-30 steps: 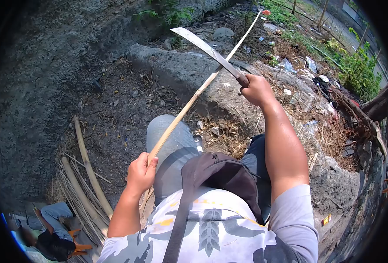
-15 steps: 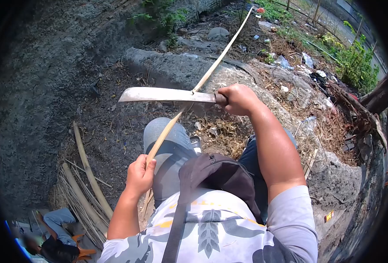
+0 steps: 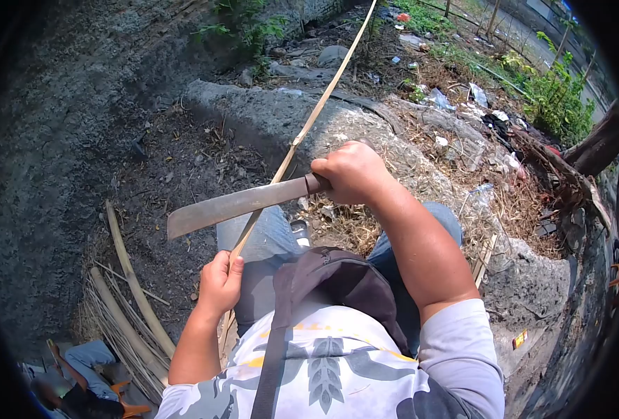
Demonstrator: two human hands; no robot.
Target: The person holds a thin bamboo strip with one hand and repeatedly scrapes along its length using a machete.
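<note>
A long, pale strip of split bamboo (image 3: 323,96) runs from the top of the view down to my left hand (image 3: 220,282), whose fingers are wrapped round its lower part above my jeans. My right hand (image 3: 348,172) is closed round the dark handle of a machete (image 3: 236,206). The broad blade points left and lies across the strip, between my left hand and a small node on the strip. The strip's lower end is partly hidden by my left hand and clothes.
Several bamboo poles and thin strips (image 3: 131,279) lie at the lower left. Beyond them a person (image 3: 79,391) sits on an orange chair. A rough wall (image 3: 44,174) rises on the left. A rock ledge (image 3: 253,108), litter and dry grass lie ahead, with a tree trunk (image 3: 599,146) at the right.
My right hand has moved down and left, bringing the machete closer to my left hand along the strip. The blade now tilts down to the left. My left hand still holds the strip.
</note>
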